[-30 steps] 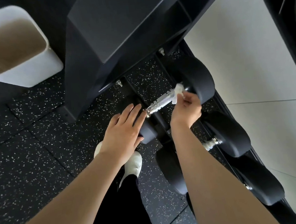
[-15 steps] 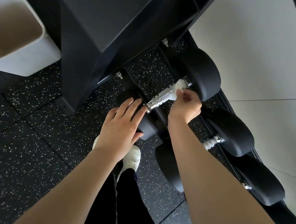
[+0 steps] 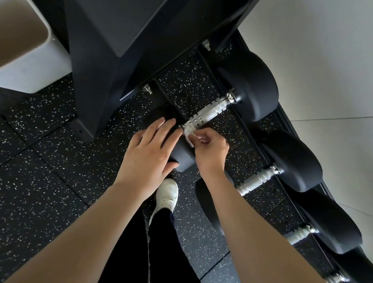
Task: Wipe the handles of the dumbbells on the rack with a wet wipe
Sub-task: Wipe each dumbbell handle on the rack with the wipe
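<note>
Black dumbbells lie in a row on a low black rack (image 3: 243, 121). The farthest dumbbell has a knurled silver handle (image 3: 210, 111) between two black heads. My left hand (image 3: 150, 154) rests flat, fingers straight, on its near head (image 3: 182, 155). My right hand (image 3: 209, 148) pinches a small crumpled white wet wipe (image 3: 189, 131) against the near end of that handle. A second dumbbell handle (image 3: 256, 180) shows just right of my right forearm, and a third (image 3: 301, 233) lies closer to me.
A white bin (image 3: 23, 66) stands at the top left on the speckled black rubber floor (image 3: 35, 180). A big black frame (image 3: 146, 30) looms over the rack's far end. A pale wall (image 3: 340, 79) runs along the right. My white shoe (image 3: 167, 196) is below my hands.
My right hand has slid the wipe along the handle from its far end by the outer head to the near end beside my left hand. The left hand stayed on the head.
</note>
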